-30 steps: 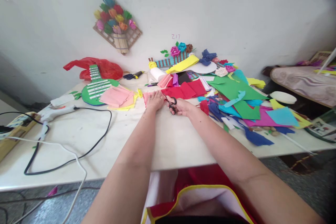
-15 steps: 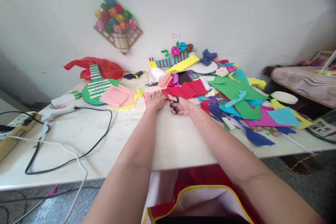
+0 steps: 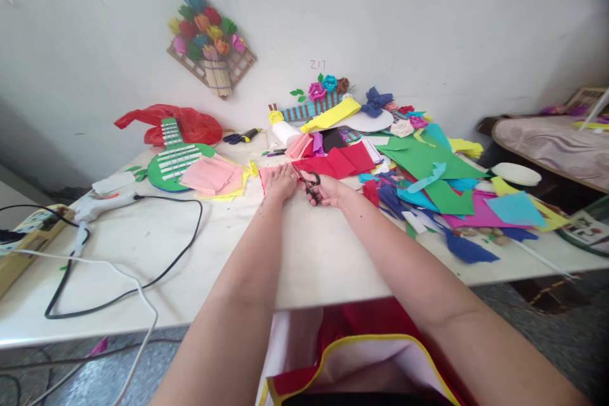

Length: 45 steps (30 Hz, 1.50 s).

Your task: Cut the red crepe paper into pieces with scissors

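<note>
My left hand (image 3: 281, 181) lies flat, fingers stretched forward, on a piece of pink paper (image 3: 268, 172) placed over red crepe paper. In my right hand (image 3: 328, 190) is a pair of black-handled scissors (image 3: 311, 185), its blades pointing up and left at the red crepe paper (image 3: 339, 162) beside my left fingers. The red strip runs from under the pink piece off to the right, with fold lines across it. How far the blades reach into the paper is too small to tell.
Left are a stack of pink paper (image 3: 212, 176), a green guitar-shaped craft (image 3: 173, 165), a glue gun (image 3: 105, 203) with its black cord, and a power strip (image 3: 35, 235). Coloured paper scraps (image 3: 432, 165) pile up on the right. Pliers (image 3: 250, 135) lie at the back.
The scissors have shifted slightly to the left at the red paper, with the blades a little differently angled. My left hand stays flat in the same place.
</note>
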### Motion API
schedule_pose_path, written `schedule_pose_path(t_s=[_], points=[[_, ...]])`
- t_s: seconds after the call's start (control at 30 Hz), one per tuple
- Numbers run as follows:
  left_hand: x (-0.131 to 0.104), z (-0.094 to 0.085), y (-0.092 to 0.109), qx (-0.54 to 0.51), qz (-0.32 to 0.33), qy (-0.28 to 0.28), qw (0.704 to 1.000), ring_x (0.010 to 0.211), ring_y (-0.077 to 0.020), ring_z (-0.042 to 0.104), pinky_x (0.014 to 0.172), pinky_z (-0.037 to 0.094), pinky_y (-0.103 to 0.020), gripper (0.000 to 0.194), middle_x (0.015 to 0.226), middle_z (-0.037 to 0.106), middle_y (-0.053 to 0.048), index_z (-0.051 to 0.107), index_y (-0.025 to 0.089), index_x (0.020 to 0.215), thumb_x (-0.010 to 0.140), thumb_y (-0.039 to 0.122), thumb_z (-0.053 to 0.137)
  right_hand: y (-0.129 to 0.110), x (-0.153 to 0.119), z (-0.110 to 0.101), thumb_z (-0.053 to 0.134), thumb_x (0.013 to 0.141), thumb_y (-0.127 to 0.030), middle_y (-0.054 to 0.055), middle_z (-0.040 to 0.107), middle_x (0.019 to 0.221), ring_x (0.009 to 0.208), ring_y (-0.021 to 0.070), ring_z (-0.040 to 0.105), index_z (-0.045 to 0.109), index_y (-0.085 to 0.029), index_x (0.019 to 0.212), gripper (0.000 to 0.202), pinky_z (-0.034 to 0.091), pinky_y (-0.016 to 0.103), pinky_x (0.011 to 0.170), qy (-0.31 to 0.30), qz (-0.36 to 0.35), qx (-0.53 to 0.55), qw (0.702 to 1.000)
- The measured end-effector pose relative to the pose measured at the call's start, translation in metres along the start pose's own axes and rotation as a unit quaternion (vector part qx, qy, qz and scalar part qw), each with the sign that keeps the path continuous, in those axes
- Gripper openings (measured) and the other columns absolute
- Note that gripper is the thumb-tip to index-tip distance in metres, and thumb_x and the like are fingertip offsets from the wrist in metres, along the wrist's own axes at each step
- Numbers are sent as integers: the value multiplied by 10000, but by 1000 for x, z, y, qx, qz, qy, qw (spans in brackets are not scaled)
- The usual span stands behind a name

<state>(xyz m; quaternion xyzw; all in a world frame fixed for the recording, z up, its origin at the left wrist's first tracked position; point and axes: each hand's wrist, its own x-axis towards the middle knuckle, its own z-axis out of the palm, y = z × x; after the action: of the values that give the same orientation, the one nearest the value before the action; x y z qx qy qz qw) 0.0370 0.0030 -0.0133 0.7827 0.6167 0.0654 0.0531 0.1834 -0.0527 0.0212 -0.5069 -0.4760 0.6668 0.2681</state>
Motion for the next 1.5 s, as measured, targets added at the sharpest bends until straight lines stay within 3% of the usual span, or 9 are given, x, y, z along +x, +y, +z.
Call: schedule_pose_path(t_s=[0.53, 0.7, 1.07, 1.5], points=[[-3, -3, 0, 0, 5, -5, 1000, 1390, -216, 76, 1110, 119, -436, 563, 1519, 140, -42, 230, 172, 1440, 902, 316, 152, 8, -1, 5, 528, 749, -642, -13, 503, 462, 368, 61, 460, 505, -148, 684, 498, 308, 145, 325, 43, -78, 1, 996], [-4, -4, 1, 4, 10, -2, 1000, 1389, -211, 84, 1108, 134, -445, 566, 1517, 140, -51, 208, 158, 1445, 901, 302, 154, 8, -4, 8, 562, 741, -618, -13, 500, 458, 362, 62, 458, 506, -144, 691, 479, 223, 146, 290, 61, -84, -4, 995], [-10, -9, 3, 33, 35, -18, 999, 1392, -206, 56, 1108, 130, -448, 531, 1524, 126, -22, 296, 190, 1412, 896, 212, 172, -4, 3, -5, 439, 771, -682, 28, 551, 544, 422, 97, 527, 505, -160, 729, 528, 191, 152, 273, -31, 9, -5, 999], [-8, -6, 1, 24, 34, -10, 999, 1391, -212, 66, 1107, 130, -460, 534, 1523, 122, -47, 291, 173, 1412, 891, 240, 196, -3, 10, -4, 476, 738, -698, -1, 515, 527, 410, 74, 478, 491, -167, 691, 534, 229, 153, 299, 9, -18, -13, 1000]])
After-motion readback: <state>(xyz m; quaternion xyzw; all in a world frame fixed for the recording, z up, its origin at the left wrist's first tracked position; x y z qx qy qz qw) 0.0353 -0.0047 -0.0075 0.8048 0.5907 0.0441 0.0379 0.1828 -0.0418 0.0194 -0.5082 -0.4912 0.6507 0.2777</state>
